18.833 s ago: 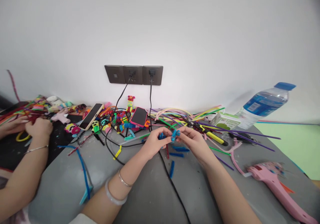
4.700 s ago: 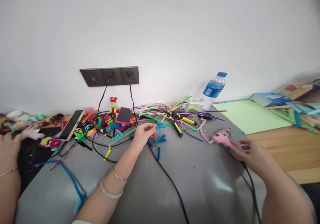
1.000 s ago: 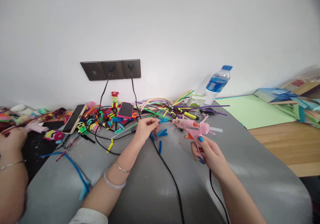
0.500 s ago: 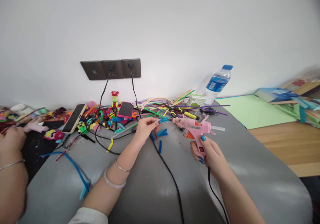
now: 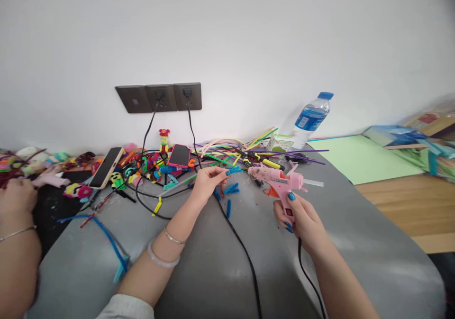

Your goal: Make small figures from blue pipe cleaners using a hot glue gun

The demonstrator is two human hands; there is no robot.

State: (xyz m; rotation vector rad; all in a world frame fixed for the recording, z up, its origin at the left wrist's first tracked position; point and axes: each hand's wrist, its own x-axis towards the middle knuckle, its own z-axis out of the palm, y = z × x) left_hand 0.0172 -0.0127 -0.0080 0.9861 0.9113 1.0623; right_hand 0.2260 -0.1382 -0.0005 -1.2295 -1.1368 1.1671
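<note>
Pink plastic marks the glue gun, which is clasped by its handle in the right hand, with the nozzle pointed left. A short blue piece is pinched between the fingertips of the left hand and held just above the grey table, close to the nozzle and beyond the loose blue pieces. With fingertips so near the nozzle, a burn could be caused by a slip or a drip of glue. The aim could be pulled off if the gun's black cable were snagged by the forearm.
</note>
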